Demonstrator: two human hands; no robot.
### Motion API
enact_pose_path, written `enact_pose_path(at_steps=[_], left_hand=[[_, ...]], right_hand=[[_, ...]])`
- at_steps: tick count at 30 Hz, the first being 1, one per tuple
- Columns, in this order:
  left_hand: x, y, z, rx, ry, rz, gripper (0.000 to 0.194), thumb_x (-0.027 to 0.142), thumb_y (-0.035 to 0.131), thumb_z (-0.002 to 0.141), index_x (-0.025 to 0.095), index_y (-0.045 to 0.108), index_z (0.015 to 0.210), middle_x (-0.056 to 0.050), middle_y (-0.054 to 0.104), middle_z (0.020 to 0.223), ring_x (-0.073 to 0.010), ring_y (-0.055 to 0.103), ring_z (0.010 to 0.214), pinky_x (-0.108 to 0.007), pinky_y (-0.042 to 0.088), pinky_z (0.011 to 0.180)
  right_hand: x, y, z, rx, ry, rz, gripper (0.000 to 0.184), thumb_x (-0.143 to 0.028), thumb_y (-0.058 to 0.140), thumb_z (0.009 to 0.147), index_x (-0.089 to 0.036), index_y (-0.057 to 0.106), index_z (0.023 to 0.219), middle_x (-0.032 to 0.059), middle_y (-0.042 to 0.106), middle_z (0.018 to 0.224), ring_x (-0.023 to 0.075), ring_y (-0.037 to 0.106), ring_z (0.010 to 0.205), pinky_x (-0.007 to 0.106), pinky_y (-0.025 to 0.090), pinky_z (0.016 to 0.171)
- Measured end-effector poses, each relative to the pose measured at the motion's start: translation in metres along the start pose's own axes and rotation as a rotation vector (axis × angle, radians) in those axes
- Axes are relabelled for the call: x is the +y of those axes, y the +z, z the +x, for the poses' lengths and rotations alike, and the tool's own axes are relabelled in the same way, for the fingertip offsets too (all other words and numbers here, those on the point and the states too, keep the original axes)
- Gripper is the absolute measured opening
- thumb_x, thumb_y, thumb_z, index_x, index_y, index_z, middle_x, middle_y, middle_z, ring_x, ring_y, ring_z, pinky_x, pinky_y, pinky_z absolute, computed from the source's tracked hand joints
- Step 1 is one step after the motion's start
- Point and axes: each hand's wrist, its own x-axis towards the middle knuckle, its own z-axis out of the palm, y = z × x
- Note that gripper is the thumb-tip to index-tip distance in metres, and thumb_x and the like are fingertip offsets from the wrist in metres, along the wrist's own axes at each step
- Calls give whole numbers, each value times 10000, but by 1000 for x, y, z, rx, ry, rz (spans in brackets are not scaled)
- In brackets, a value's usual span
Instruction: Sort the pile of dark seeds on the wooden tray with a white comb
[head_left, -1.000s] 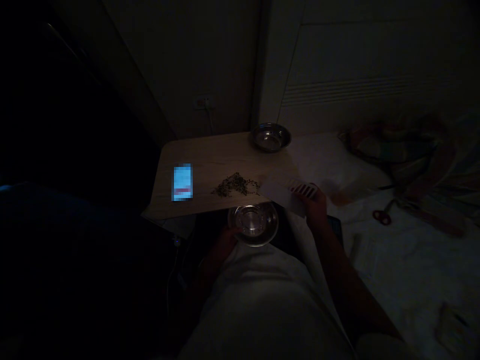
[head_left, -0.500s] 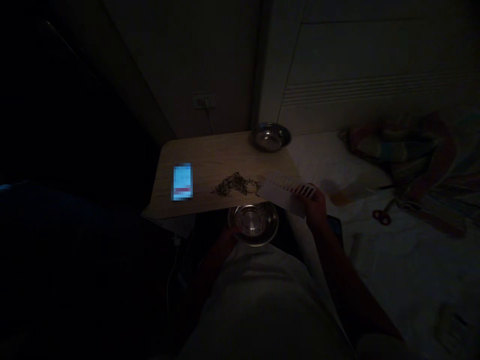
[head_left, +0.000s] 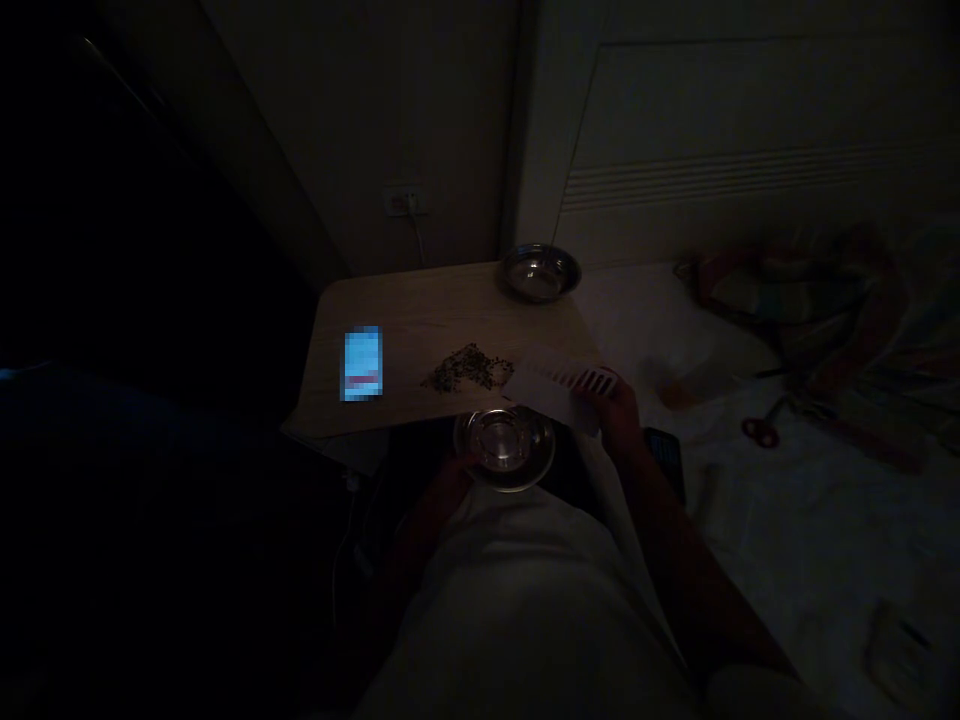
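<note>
My right hand [head_left: 616, 405] is closed on a flat white plastic piece with a row of slots [head_left: 551, 388], held over the table's front right edge. Its far left corner reaches the right side of a loose pile of small dark grains [head_left: 466, 368] on the wooden table [head_left: 409, 300]. Below the table edge, my left hand [head_left: 459, 468] grips the left rim of a shiny metal bowl [head_left: 517, 480] held near my lap. A smaller round, shiny shape [head_left: 499, 440] shows inside that bowl. Dim light hides most of the left fingers.
A second metal bowl [head_left: 540, 275] stands at the table's back right corner. A lit phone [head_left: 361, 363] lies on the left. On the white bedding to the right are red-handled scissors [head_left: 761, 432], a dark device [head_left: 665, 460] and rumpled coloured cloth [head_left: 810, 290]. A plugged socket [head_left: 405, 201] is behind.
My right hand has drawn the slotted white piece slightly left and toward me. The left hand and the bowl hold nearly the same place; the view has shifted a little.
</note>
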Motion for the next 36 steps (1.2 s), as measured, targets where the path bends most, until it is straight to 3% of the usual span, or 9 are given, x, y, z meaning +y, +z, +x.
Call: enact_pose_path(at_steps=[9,13,19,25,30,36], left_hand=[[-8,-6,8,1,-32,-48,534,109,780,463,190,726,988,-69,741,1018,-363,563,1168,-489,388,1015],[-11,-11,11,36,-40,-22,481,114,786,458,188,731,930,-71,745,978,-366,565,1166,-495,375,1025],[-8,-9,8,15,-43,-45,544,119,784,486,179,710,1021,-79,732,1047,-343,581,1150,-470,407,1004],[-4,-5,6,6,-54,-63,563,90,777,482,199,711,1030,-63,734,1044,-322,600,1111,-453,425,981],[0,-1,2,-11,-11,-11,525,117,785,493,180,715,1010,-74,731,1051,-351,561,1165,-458,393,1008],[0,2,2,-30,4,-3,479,148,787,536,182,715,1008,-73,728,1060,-378,531,1191,-462,371,1012]], right_hand=[[-3,-1,-3,-143,42,3,238,-274,744,530,-192,611,710,-46,591,626,129,519,593,254,387,572],[1,-5,-1,-63,39,55,242,-292,736,561,-192,629,753,-26,624,676,141,546,604,267,411,576],[4,-4,4,134,-7,65,239,-295,730,607,-193,628,798,-1,646,740,159,573,635,314,454,615],[0,12,-2,39,-17,32,258,-291,754,596,-197,625,799,-16,641,735,152,576,653,290,450,628],[-3,27,-5,-104,-20,5,256,-311,744,603,-196,617,793,-21,634,725,141,564,646,269,432,610],[-3,31,3,7,-49,13,240,-314,723,619,-199,605,794,-21,643,737,145,575,672,279,445,647]])
